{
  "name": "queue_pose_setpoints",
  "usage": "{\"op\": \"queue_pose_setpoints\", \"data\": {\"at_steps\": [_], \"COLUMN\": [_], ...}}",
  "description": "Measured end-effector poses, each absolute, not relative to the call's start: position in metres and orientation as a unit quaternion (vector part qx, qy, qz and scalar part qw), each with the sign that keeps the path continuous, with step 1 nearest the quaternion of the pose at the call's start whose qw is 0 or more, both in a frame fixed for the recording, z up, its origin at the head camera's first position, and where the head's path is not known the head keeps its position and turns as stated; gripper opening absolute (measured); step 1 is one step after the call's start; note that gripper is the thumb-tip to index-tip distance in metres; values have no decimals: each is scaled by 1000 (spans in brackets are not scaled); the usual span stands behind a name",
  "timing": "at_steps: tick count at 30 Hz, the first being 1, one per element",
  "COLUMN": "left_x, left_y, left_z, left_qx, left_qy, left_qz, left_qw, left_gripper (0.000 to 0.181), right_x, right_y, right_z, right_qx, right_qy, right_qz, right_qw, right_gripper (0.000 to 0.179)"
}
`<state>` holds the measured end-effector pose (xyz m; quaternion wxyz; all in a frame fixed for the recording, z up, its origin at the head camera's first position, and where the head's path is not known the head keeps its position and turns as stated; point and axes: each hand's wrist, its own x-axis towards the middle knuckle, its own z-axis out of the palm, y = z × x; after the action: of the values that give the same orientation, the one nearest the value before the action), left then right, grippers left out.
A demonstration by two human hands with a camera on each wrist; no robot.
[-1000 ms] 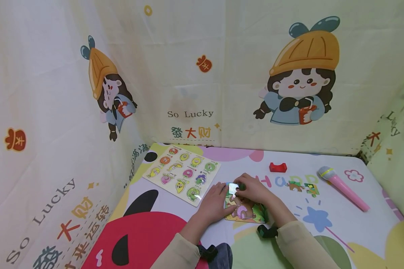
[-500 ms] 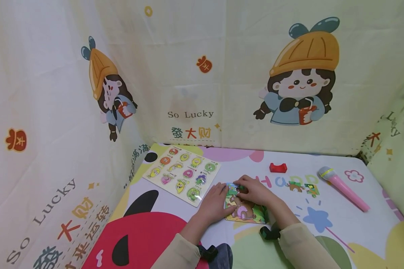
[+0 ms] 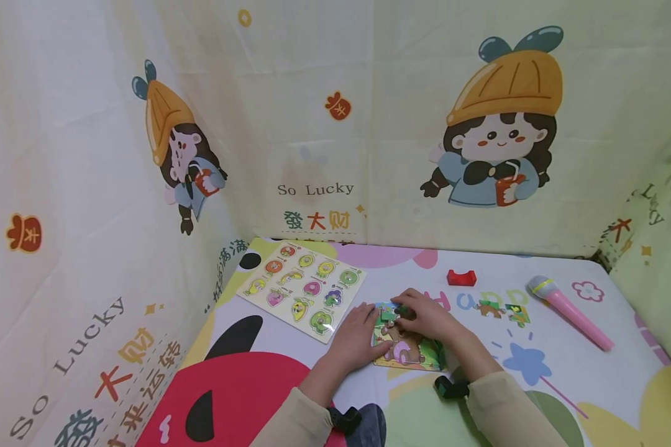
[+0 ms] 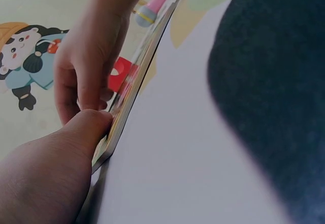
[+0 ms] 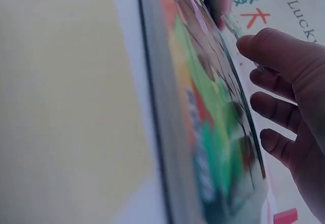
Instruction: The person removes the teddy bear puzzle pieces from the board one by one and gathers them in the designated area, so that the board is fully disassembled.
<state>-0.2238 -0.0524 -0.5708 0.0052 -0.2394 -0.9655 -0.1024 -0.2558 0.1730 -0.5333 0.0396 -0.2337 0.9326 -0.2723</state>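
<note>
A small jigsaw puzzle board (image 3: 405,351) with a bear picture lies on the table in front of the person. The left hand (image 3: 353,340) rests along its left side, fingers extended and thumb over the lower left part. Above the upper left of the board, the right hand (image 3: 429,320) pinches a green-and-blue puzzle piece (image 3: 388,315) between thumb and finger. In the right wrist view this piece (image 5: 231,27) shows edge-on at the right thumb tip, close over the board, while the other fingers curl loosely. The left thumb (image 4: 96,120) presses at the board's edge in the left wrist view.
Two loose puzzle pieces (image 3: 491,309) lie right of the board. Farther right is a pink toy microphone (image 3: 578,320), with a red block (image 3: 461,278) behind the board. A fruit picture board (image 3: 304,288) lies at back left. Printed curtains (image 3: 391,143) surround the table.
The puzzle piece, tilted and glaring white a second ago, now lies flatter and shows its colours. The right wrist has shifted slightly right; the left hand stays in place.
</note>
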Motion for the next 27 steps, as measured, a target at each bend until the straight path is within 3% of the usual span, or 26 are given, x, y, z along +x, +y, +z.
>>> {"op": "queue_pose_setpoints", "data": {"at_steps": [14, 27], "left_x": [-224, -222], "left_y": [-54, -53], "left_z": [-573, -572], "left_qx": [-246, -267], "left_qy": [-962, -960], "left_qz": [-115, -85], "left_qw": [8, 21], "left_gripper": [85, 76], "right_x": [-259, -253], "right_y": [225, 295], "right_z": [-528, -529], "right_qx": [-212, -147], "right_qy": [938, 957], "right_qz": [-273, -251], "right_qw": [1, 21], "right_gripper": [43, 44]}}
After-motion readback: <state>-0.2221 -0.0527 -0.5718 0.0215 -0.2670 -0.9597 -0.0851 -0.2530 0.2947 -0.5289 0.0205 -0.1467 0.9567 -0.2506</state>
